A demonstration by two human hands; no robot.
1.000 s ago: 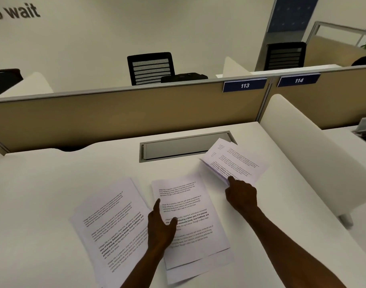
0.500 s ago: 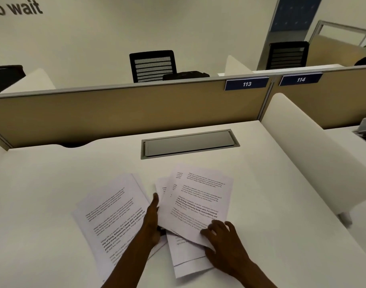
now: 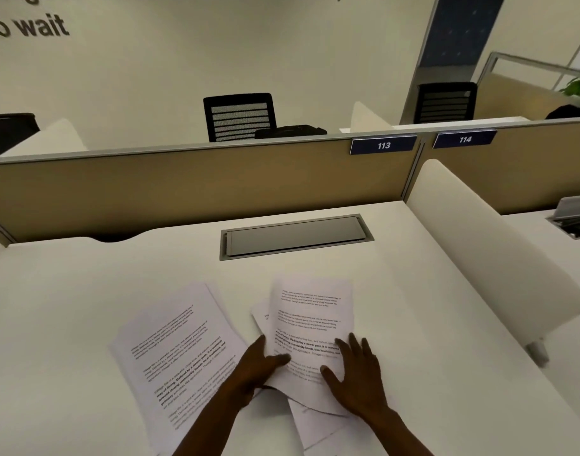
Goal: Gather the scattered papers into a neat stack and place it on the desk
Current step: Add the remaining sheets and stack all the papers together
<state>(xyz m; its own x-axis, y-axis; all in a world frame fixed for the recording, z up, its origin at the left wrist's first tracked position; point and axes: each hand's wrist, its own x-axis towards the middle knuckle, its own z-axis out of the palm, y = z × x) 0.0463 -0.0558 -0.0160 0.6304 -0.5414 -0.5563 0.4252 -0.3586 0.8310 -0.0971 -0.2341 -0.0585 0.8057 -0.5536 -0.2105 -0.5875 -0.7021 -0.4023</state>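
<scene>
The sheets my right hand was dragging in from the far right are now squarely over the middle pile, more upright than half a sec ago, and my left hand has slid under that pile's left edge.

Going L to R: the loose fan of white printed pages [image 3: 180,353] lies flat on the pale white desk top [image 3: 68,307], tilted, apart from the rest and not yet gathered. Next, my left hand [image 3: 259,363] has its thumb on top of the centre bundle's edge and its fingers going beneath, so it's gripping the paper. The centre bundle of white printed sheets [image 3: 310,324] is skewed, lower pages poking out toward me. My right hand [image 3: 357,380] lies flat on it, fingers spread, pressing rather than clasping.

So two of three groups are merged; I reckon the left fan comes next, then squaring up the edges.

Around: grey metal cable hatch [image 3: 296,236] behind the papers, tan fabric partition [image 3: 199,185], curved white side divider [image 3: 499,258] at right. Nothing blocks the sweep; the uneven bottom sheets could slip.
</scene>
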